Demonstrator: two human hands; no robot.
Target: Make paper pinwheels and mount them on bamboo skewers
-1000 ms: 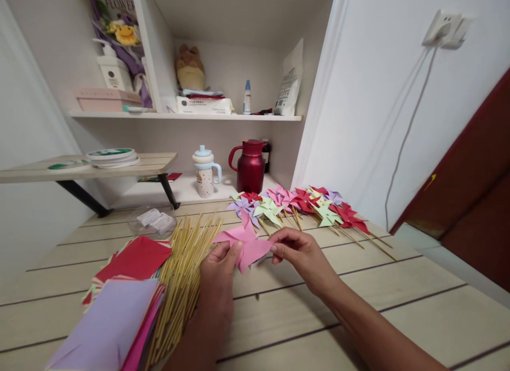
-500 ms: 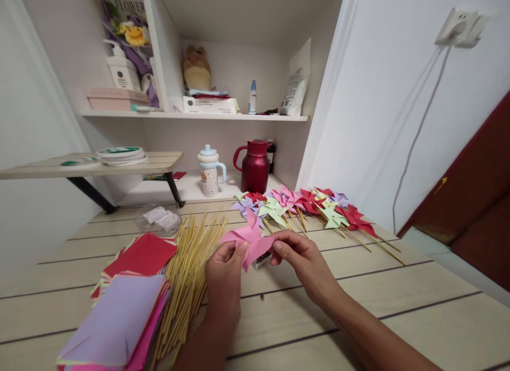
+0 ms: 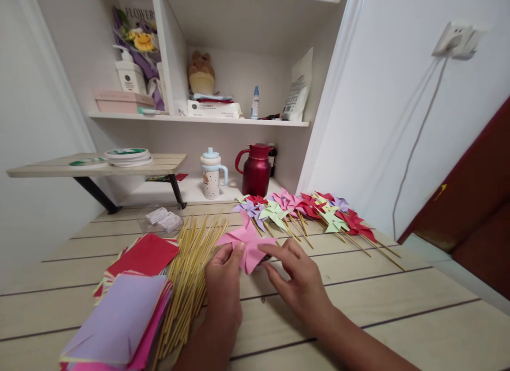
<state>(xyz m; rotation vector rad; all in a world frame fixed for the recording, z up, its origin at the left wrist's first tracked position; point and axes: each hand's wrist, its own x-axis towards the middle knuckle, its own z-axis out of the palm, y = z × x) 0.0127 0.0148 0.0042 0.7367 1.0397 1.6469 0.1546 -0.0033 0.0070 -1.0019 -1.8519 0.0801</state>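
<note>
A pink paper pinwheel (image 3: 247, 244) with folded blades is held above the table by my left hand (image 3: 223, 288). The left thumb presses on its front, and the other fingers are curled behind it. My right hand (image 3: 303, 278) is at the pinwheel's right side. Its index fingertip touches the right blade, while the thumb stays apart, lower down. Behind the paper, a small dark object is mostly hidden by the pinwheel and right fingers. Thin yellowish sticks (image 3: 191, 275) lie in a loose heap left of my left hand.
Stacks of purple paper (image 3: 115, 318) and red paper (image 3: 145, 254) lie at left, near a clear container (image 3: 161, 219) with small white packets. Finished pinwheels on sticks (image 3: 334, 220) lie at the back right. A red jug (image 3: 256, 171) and a cup (image 3: 211, 177) stand behind.
My right hand has loosened its pinch at the right blade's tip. Its index finger has moved left onto the paper, with the thumb now apart. My left hand keeps hold. The view has shifted slightly.
</note>
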